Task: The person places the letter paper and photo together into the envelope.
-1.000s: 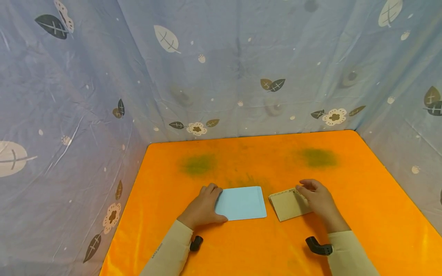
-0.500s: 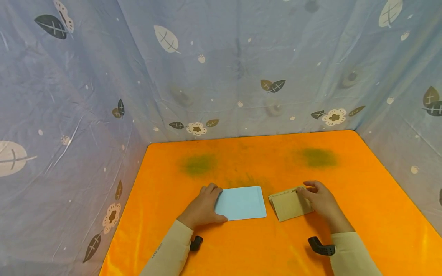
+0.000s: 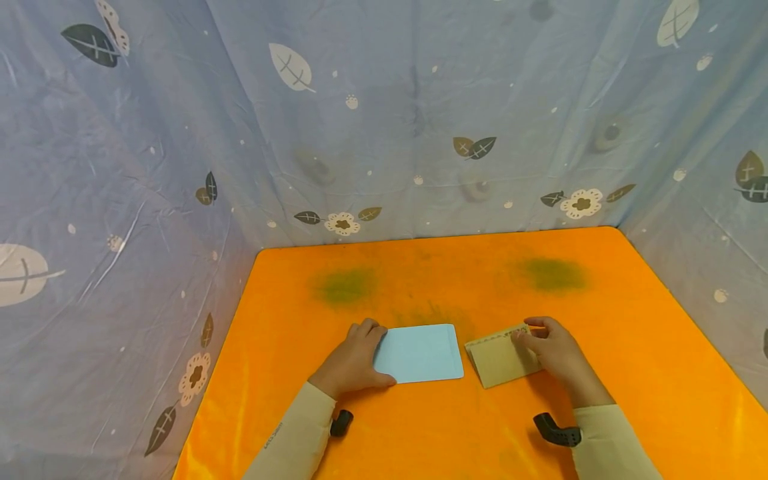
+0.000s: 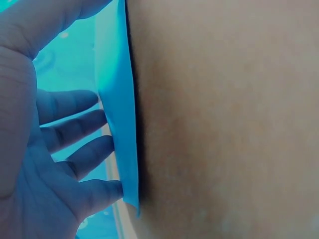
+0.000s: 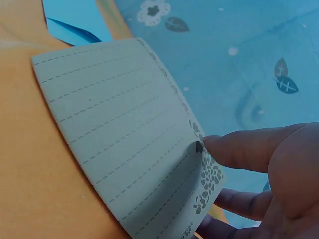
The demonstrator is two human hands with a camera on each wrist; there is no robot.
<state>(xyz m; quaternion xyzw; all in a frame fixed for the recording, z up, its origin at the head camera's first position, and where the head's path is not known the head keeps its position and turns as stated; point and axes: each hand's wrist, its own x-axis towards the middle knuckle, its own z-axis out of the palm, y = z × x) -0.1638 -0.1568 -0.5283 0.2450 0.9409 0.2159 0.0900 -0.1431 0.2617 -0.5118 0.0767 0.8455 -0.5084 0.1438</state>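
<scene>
A light blue envelope (image 3: 418, 354) lies on the orange cloth. My left hand (image 3: 355, 355) holds its left end, thumb at the near edge and fingers at the far edge. In the left wrist view the fingertips meet the edge of the envelope (image 4: 118, 107). My right hand (image 3: 555, 355) pinches a folded beige sheet of letter paper (image 3: 501, 358) at its upper right corner. Dashed lines and a printed floral border show on the letter paper (image 5: 109, 114) in the right wrist view, thumb on its face and fingers behind. Its left end is close to the envelope's right end, where a gap shows in the right wrist view.
The orange tabletop (image 3: 450, 280) carries two greenish stains towards the back. A blue-grey curtain (image 3: 384, 120) printed with leaves and flowers encloses it at the back and both sides. Black wrist mounts (image 3: 557, 430) stick out from both sleeves.
My right hand shifts slightly, moving a little right and then back left with the letter paper. The thumb now lies further onto the paper's face. Left hand and envelope stay in place.
</scene>
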